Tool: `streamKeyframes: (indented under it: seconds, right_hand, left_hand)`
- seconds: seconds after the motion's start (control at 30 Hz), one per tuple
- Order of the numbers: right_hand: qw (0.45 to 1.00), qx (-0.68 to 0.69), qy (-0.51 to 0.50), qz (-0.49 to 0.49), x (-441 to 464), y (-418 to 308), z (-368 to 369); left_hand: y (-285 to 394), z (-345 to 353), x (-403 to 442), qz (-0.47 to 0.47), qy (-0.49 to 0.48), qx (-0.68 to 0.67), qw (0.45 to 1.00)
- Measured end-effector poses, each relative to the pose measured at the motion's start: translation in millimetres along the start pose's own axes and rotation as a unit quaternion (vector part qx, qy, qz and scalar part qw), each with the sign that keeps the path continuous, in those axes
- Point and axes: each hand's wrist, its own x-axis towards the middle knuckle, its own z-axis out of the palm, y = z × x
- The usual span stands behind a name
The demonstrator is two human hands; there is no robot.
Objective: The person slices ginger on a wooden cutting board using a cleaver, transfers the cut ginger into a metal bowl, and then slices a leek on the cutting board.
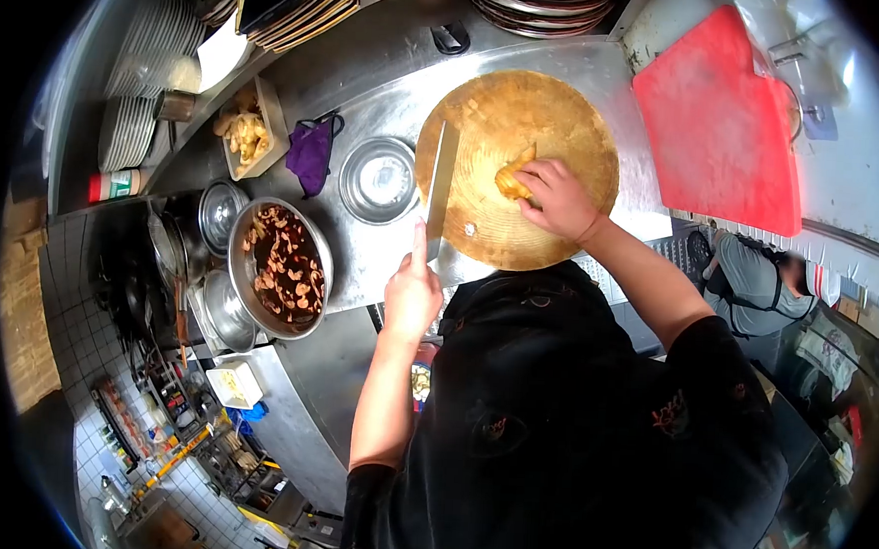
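My left hand (414,295) is closed round the handle of a cleaver (444,181), its index finger stretched along the blade. The blade stands nearly on edge over the left side of a round wooden chopping board (505,111). On the board's right half, my right hand (558,199) grips a yellowish knob of ginger (511,182), with part of it showing past the fingers. A small pale scrap (470,230) lies near the board's lower edge. Left of the board sits a metal bowl (378,181).
A large metal bowl (329,270) holds pieces in dark liquid. Behind it are a bin of ginger (246,137) and a purple cloth (310,155). A red cutting board (720,130) leans at right. Stacked plates (160,46) fill the left shelf. Another person (763,279) is at far right.
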Motion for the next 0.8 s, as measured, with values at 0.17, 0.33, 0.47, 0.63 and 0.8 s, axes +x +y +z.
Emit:
streamKeyframes:
  seconds: [0.17,0.33,0.47,0.63,0.8]
  right_hand:
    - [1.000,-0.017,0.006,-0.001,-3.1,-4.5,-2.5]
    - [1.000,-0.010,-0.003,-0.020,0.6,-5.3,-3.9]
    - [0.999,0.018,-0.031,-0.041,-7.6,19.0,-2.2]
    - [0.993,0.024,-0.088,-0.077,-9.3,33.1,-16.0]
    - [0.993,0.060,-0.064,-0.075,10.2,7.0,-24.1]
  left_hand:
    - [7.0,-8.5,2.8,0.040,0.006,0.050,0.998]
    - [29.0,-8.2,-2.7,0.080,0.014,0.099,0.992]
    - [28.5,-4.6,-4.9,0.069,-0.011,0.120,0.990]
    - [30.7,-7.1,-13.1,0.071,-0.021,0.120,0.990]
    - [36.7,-3.3,-7.9,0.078,-0.028,0.125,0.989]
